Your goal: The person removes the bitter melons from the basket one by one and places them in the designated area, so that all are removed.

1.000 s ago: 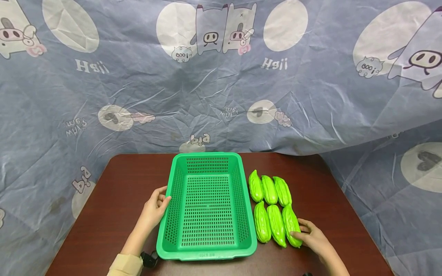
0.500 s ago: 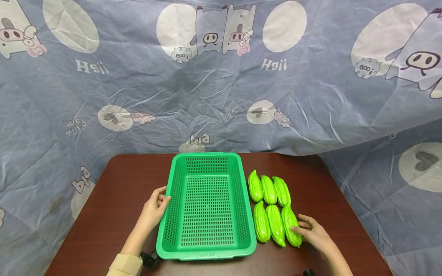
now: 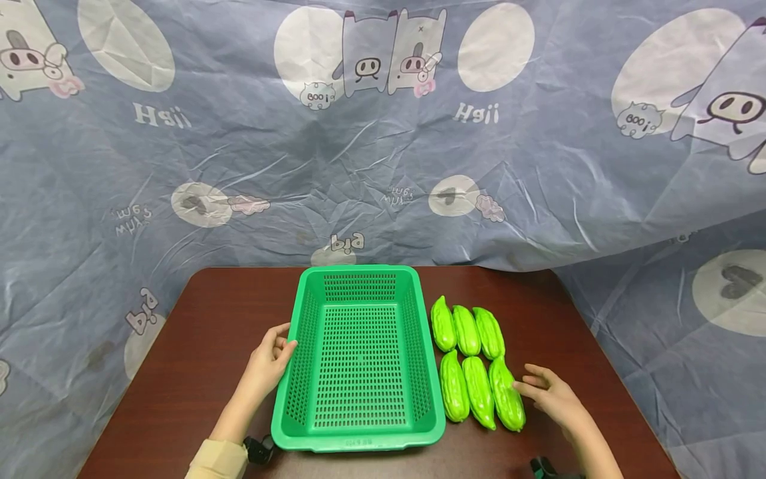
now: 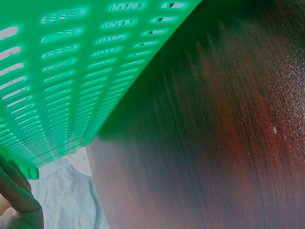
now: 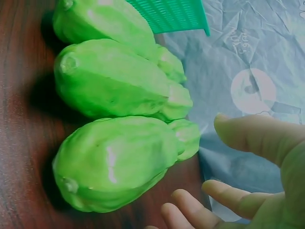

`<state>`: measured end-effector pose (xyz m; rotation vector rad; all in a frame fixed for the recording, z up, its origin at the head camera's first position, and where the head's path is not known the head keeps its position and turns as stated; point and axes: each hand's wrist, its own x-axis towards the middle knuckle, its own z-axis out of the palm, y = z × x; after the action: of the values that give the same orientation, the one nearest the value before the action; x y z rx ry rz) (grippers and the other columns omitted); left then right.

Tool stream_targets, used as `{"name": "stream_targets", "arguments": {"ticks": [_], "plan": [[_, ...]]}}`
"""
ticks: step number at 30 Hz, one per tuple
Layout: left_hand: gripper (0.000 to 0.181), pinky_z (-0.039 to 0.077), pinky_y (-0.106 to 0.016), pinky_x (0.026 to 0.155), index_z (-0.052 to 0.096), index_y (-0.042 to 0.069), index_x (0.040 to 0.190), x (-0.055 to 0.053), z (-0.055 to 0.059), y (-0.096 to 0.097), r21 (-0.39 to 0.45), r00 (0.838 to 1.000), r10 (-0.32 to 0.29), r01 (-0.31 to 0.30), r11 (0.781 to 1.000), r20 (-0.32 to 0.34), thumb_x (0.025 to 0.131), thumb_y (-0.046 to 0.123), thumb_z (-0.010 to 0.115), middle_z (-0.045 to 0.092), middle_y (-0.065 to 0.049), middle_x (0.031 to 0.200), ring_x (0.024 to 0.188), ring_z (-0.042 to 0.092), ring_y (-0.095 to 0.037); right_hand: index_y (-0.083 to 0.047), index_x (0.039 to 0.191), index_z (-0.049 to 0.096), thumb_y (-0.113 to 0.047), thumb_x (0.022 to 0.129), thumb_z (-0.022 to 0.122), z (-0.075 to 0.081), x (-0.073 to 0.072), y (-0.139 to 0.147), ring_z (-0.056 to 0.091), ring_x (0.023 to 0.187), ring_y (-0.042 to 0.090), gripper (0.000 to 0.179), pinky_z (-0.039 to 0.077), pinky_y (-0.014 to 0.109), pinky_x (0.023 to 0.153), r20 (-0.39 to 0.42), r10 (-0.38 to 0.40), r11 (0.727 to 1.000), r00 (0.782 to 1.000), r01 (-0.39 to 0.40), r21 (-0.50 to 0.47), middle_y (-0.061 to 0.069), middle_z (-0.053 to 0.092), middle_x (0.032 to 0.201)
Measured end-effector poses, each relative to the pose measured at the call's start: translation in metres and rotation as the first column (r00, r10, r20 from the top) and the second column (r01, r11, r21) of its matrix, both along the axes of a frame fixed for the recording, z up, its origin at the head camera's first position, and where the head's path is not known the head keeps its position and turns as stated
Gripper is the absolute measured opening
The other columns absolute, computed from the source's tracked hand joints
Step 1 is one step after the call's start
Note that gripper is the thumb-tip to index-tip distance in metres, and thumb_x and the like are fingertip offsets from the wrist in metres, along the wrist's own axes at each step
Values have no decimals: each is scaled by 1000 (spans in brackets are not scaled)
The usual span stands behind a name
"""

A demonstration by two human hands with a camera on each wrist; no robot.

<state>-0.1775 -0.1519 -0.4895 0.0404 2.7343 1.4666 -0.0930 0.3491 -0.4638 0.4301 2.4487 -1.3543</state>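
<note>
A green plastic basket (image 3: pixel 359 442) with slotted walls stands on the table. My left hand (image 3: pixel 270 357) grips its left rim, thumb on top and fingers bent at the outer side; the left wrist view catches only part of this hand (image 4: pixel 18 198) by the rim. To the basket's right lie several bright green bitter melons, in two rows of three. My right hand (image 3: pixel 552 397) is beside the front-right bitter melon (image 3: pixel 507 399), fingers spread and holding nothing. In the right wrist view, its thumb and fingers are apart from that bitter melon (image 5: pixel 114 162).
The dark red-brown wooden table (image 3: pixel 221 313) has a blue-grey cartoon-printed cloth (image 3: pixel 383 166) hanging behind and around it. The back-row bitter melons (image 3: pixel 467 330) lie close to the basket's right wall.
My right hand has drawn back from the front-right bitter melon, slightly right and away, and its fingers have spread. My left hand and the basket have stayed put.
</note>
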Motion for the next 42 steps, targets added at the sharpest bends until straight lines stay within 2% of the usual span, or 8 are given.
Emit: {"name": "stream_targets", "arguments": {"ticks": [10,20,28,35,42], "plan": [[47,41,-27,58,37,13,140,1,2,0,-10,1000,10,-10,1000,12,98,27,51,53,-5,94,70,48,-14,5,145,21,-40,92,58,13,-5,-3,47,120,41,78,46,47,90,-52,20,1000,998,-20,16,33,34,139],[46,41,-28,57,37,12,140,-1,2,1,-54,1000,6,-7,999,-9,98,24,51,53,-6,94,71,48,-15,0,146,22,-40,92,58,27,-14,-14,46,122,38,76,46,45,91,-107,40,999,994,-39,10,28,36,140],[48,43,-29,58,38,7,140,-3,3,2,-82,1000,-4,2,997,-28,97,24,52,54,-7,96,72,50,-16,-2,145,26,-35,91,60,39,-26,-30,49,118,36,73,48,41,89,-196,45,999,980,-47,-2,26,40,138],[48,44,-28,60,39,6,139,-3,5,1,-102,999,-11,6,995,-42,97,23,53,54,-7,96,74,51,-15,-2,144,29,-37,90,61,46,-35,-43,49,118,36,72,49,34,85,-247,60,998,967,-65,-15,24,42,136],[46,44,-29,61,42,8,138,-3,7,-1,-126,999,-12,5,992,-51,96,23,54,55,-7,97,76,52,-15,-6,145,30,-38,91,61,56,-46,-57,49,119,34,70,48,40,88,-284,75,996,956,-86,-28,22,42,138]]}}
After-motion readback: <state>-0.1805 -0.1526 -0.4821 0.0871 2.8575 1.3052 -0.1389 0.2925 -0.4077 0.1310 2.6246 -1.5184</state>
